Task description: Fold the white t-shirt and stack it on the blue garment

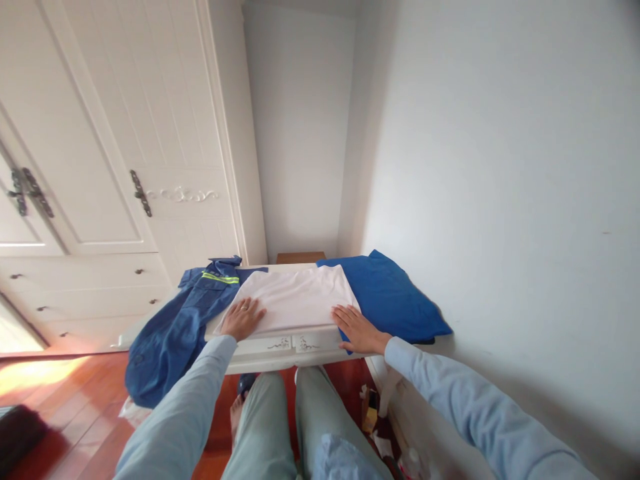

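Observation:
A pale pinkish-white cloth garment point(300, 297) lies spread on top of a white table point(265, 360). My left hand point(243, 319) rests flat on the garment's left side, fingers stretched out, a ring on one finger. On its right edge lies my right hand point(360, 330), also flat with fingers extended, partly over the blue cloth. To the left, a dark blue jacket point(170, 333) with a yellow reflective stripe hangs over the table's end. A bright blue garment point(390, 293) covers the right end, its edge close to the white one.
A white wardrobe point(115, 133) with dark handles stands at the left. The pale wall point(500, 167) runs close along the right side. Behind the table shows a brown wooden top point(301, 257). Small items, including a yellow box point(370, 419), lie on the floor below right.

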Tool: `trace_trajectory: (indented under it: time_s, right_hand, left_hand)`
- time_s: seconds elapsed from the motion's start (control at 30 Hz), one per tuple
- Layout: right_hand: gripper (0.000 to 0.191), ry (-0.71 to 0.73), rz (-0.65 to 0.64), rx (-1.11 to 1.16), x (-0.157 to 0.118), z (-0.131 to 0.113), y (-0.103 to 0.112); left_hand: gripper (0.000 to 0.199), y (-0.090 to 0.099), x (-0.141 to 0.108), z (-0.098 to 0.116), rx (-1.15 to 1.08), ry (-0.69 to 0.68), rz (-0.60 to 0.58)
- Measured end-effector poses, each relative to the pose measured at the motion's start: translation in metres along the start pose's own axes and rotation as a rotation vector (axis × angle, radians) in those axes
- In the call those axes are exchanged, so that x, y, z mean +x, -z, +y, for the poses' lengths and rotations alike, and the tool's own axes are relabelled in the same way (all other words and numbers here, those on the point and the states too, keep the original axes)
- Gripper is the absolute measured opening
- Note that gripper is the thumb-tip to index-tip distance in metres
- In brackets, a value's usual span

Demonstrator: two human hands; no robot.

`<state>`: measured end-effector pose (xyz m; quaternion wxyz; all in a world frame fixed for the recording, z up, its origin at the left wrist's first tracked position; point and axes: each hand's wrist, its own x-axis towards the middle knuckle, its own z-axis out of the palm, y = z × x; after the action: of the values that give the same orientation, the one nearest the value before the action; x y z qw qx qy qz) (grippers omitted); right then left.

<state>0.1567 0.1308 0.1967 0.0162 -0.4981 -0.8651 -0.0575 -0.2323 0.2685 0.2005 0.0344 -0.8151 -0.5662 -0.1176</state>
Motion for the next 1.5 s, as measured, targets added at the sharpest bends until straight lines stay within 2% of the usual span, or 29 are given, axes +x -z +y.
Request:
trace_trajectory:
  time_s: [0.3,0.67,0.87,0.93,1.03,1.13,1.2,1.27,1.3,1.37,1.43,1.5]
  right_hand:
    - [0.092,0.028,-0.023,0.078,0.004,0.005,0.007]
    - [0.09,0.065,-0.029,0.091,-0.005,0.005,0.007]
    - [0.089,0.005,-0.045,0.092,-0.007,-0.001,0.01]
    - [0.088,-0.018,-0.067,0.097,-0.007,-0.005,0.016]
    - [0.086,-0.023,-0.111,0.133,-0.007,-0.007,0.027]
    - [0.081,0.027,-0.156,0.233,-0.011,0.004,0.035]
    - [0.076,0.033,-0.121,0.335,-0.014,0.02,0.034]
    - [0.073,-0.047,0.022,0.446,-0.014,0.04,0.028]
    - [0.073,-0.124,0.117,0.514,-0.012,0.05,0.024]
    - [0.074,-0.337,0.285,0.711,-0.005,0.072,0.015]
    - [0.065,-0.534,0.378,0.998,0.008,0.09,0.008]
    - [0.047,-0.633,0.408,1.294,0.022,0.105,0.006]
  left_hand:
    - [0.056,-0.001,0.0,0.001,0.059,0.007,-0.023]
    - [0.056,0.005,-0.004,0.004,0.04,0.005,-0.029]
    - [0.054,0.003,-0.005,0.002,0.044,-0.02,-0.002]
    - [0.051,0.003,-0.006,0.002,0.01,-0.013,0.014]
    - [0.047,0.005,-0.005,0.004,-0.172,0.018,0.053]
    - [0.037,0.012,0.001,0.001,-0.339,0.049,0.104]
    - [0.031,0.019,0.002,-0.004,-0.393,0.094,0.16]
    - [0.035,0.023,-0.006,-0.01,-0.438,0.17,0.263]
    - [0.039,0.024,-0.013,-0.011,-0.49,0.242,0.369]
    - [0.043,0.019,-0.033,-0.007,-0.69,0.46,0.656]
    - [0.038,0.007,-0.053,0.006,-0.952,0.71,0.888]
    - [0.034,-0.005,-0.07,0.024,-1.119,0.88,0.946]
